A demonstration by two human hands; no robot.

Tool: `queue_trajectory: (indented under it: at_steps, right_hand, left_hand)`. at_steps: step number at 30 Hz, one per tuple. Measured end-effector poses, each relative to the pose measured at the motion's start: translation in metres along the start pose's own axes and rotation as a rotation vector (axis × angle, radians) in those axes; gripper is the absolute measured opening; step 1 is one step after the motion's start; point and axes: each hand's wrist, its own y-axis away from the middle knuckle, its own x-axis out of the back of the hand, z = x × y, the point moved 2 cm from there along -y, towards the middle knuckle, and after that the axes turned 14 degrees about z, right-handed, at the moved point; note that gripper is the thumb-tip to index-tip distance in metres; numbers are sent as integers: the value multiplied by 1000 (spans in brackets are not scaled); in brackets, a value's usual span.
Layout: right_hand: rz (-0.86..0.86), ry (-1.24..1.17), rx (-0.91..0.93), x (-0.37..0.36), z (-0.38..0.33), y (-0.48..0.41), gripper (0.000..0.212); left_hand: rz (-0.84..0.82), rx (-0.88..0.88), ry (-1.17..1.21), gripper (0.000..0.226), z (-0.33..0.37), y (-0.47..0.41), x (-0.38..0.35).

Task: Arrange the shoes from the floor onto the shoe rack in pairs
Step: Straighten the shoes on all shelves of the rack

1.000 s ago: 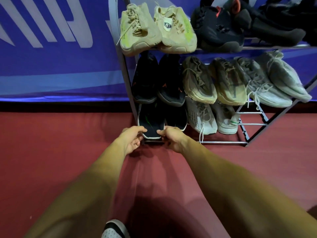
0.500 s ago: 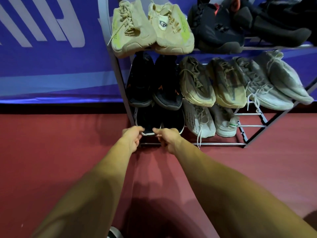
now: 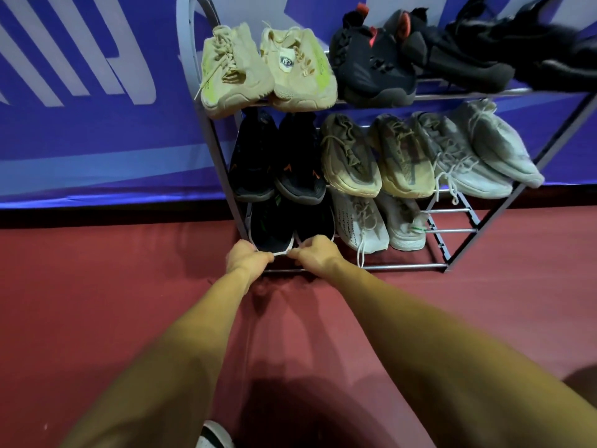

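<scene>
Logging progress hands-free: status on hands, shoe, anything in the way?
Left hand and right hand grip the heel of the black white-soled shoe. Shoe on shoe rack bottom shelf beside its partner. Nothing in the way.

Both hands are curling at the toe of a black shoe [image 3: 271, 231] on the shoe rack's [image 3: 355, 268] bottom shelf: left hand [image 3: 247, 258] gripping its left edge, right hand [image 3: 315, 255] its right edge.
</scene>
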Motion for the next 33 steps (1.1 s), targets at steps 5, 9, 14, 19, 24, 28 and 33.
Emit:
queue_trajectory:
  at_steps: [5, 9, 14, 19, 24, 28, 33]
  right_hand:
    - [90, 126, 44, 55, 35, 15, 32]
    - [164, 175, 34, 104, 61, 25, 35]
    - [244, 211, -9, 151, 94, 28, 29]
    - [281, 218, -67, 186, 117, 18, 32]
    - [293, 200, -112, 199, 117, -12, 38]
    - [295, 160, -166, 199, 118, -37, 42]
    - [296, 128, -226, 182, 124, -63, 52]
  left_hand:
    - [-167, -119, -27, 27, 18, 34, -15]
    - [-266, -263, -36, 25, 55, 68, -41]
    - [-357, -343, -20, 25, 93, 96, -81]
    - [-402, -431, -59, 34, 126, 117, -125]
    - [-397, -454, -52, 31, 142, 114, -158]
    - [-415, -449, -86, 22, 146, 97, -174]
    - [-412, -430, -81, 13, 148, 79, -183]
